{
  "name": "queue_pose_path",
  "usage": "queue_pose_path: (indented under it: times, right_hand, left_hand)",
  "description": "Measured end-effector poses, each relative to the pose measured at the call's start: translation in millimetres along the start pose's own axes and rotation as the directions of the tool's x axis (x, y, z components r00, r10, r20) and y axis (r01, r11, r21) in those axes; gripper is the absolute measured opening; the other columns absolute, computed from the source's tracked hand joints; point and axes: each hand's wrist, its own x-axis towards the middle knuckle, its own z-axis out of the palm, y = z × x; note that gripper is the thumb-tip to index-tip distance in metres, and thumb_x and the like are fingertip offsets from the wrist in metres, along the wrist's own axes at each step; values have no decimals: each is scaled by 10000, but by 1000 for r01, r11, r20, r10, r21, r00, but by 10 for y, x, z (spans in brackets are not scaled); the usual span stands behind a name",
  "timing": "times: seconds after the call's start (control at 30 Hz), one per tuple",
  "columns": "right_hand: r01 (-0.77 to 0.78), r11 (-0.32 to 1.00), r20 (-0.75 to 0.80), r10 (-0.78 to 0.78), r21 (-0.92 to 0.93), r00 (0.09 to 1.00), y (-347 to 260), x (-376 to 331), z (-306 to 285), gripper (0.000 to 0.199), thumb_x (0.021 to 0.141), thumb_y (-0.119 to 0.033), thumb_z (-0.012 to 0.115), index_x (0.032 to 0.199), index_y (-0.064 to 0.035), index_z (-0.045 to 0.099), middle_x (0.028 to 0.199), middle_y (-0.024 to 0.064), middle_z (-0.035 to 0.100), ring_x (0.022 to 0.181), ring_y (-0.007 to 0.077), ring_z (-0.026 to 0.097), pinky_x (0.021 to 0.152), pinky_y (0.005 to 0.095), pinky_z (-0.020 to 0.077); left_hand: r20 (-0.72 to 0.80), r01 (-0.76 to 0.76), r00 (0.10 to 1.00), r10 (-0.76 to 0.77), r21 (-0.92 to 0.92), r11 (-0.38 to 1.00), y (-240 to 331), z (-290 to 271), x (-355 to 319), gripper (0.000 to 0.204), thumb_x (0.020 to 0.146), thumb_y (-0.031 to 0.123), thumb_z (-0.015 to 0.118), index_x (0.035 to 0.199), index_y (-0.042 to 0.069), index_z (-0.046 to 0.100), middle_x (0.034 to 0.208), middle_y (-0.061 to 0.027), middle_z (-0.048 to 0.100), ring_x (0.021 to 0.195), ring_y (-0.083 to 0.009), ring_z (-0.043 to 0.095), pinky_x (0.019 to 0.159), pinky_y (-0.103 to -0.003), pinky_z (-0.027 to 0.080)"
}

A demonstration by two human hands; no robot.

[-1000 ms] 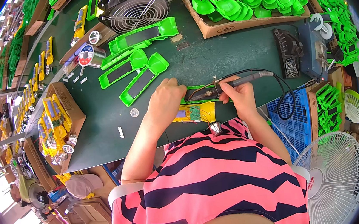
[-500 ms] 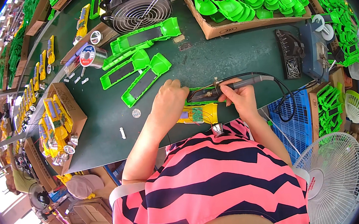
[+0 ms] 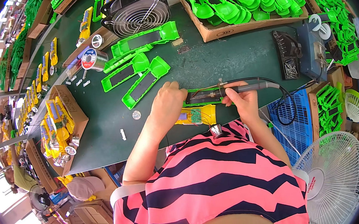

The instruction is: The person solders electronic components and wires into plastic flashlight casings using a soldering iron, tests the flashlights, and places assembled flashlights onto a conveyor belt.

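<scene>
My right hand (image 3: 242, 102) grips a soldering iron (image 3: 250, 87), its tip end pointing left over a green plastic shell (image 3: 196, 104) with a dark strip inside. At that shell's left end, my left hand (image 3: 168, 105) has its fingers bent together; whatever they pinch is hidden. Just on the near side lies a yellow plastic holder (image 3: 208, 114) with a small green circuit board and thin wires. A shiny reflector cup (image 3: 216, 130) hangs from it at the table edge, against my striped clothing. More green shells (image 3: 146, 86) lie beyond my left hand.
A solder reel (image 3: 92, 59) and a metal-grilled fan (image 3: 140, 16) stand at far left. Cartons hold green shells (image 3: 259, 0) at the back and yellow assemblies (image 3: 57, 123) at left. A black screw tray (image 3: 288, 56) and a blue-grey box (image 3: 312, 51) sit at right, with a looping cable (image 3: 293, 105).
The soldering iron's handle has dropped slightly and shifted right in my right hand. My left hand stays at the shell's left end.
</scene>
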Motion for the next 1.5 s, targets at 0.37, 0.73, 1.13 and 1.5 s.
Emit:
queue_pose_path:
  times: [0.37, 0.73, 1.13, 1.5]
  right_hand:
    - [-88, 994, 46, 91, -71, 995, 60, 77, 50, 125, 804, -89, 588, 861, 21, 573, 677, 50, 597, 567, 90, 583, 437, 186, 397]
    - [-83, 995, -19, 84, 51, 996, -40, 48, -12, 115, 800, -72, 585, 865, 23, 574, 706, 75, 600, 574, 119, 592, 458, 195, 423]
    - [368, 763, 83, -386, -532, 919, -119, -200, -231, 279, 752, -104, 640, 990, 0, 537, 890, 134, 623, 742, 208, 631, 749, 349, 481]
    - [485, 485, 280, -435, -728, 856, -94, -139, -374, 479, 655, -138, 707, 1064, -65, 469, 1041, 97, 593, 1068, 282, 507, 972, 487, 285]
  left_hand:
    - [27, 8, 1000, -7, -23, 1000, 3, -13, 3, 54, 713, 51, 535, 705, 31, 584, 768, -122, 489, 802, -278, 507, 677, -359, 433]
    - [1, 0, 1000, 0, 14, 1000, 22, -3, 6, 45, 692, 43, 549, 682, 29, 591, 756, -118, 494, 788, -269, 503, 669, -352, 430]
    - [-14, 2, 1000, -2, 49, 999, 29, 8, -6, 55, 693, 46, 544, 674, 27, 591, 734, -115, 494, 769, -263, 506, 656, -352, 432]
    - [-23, 7, 1000, -5, 84, 996, 85, -24, -2, 50, 682, 45, 556, 681, 31, 603, 732, -121, 494, 765, -269, 500, 652, -353, 430]
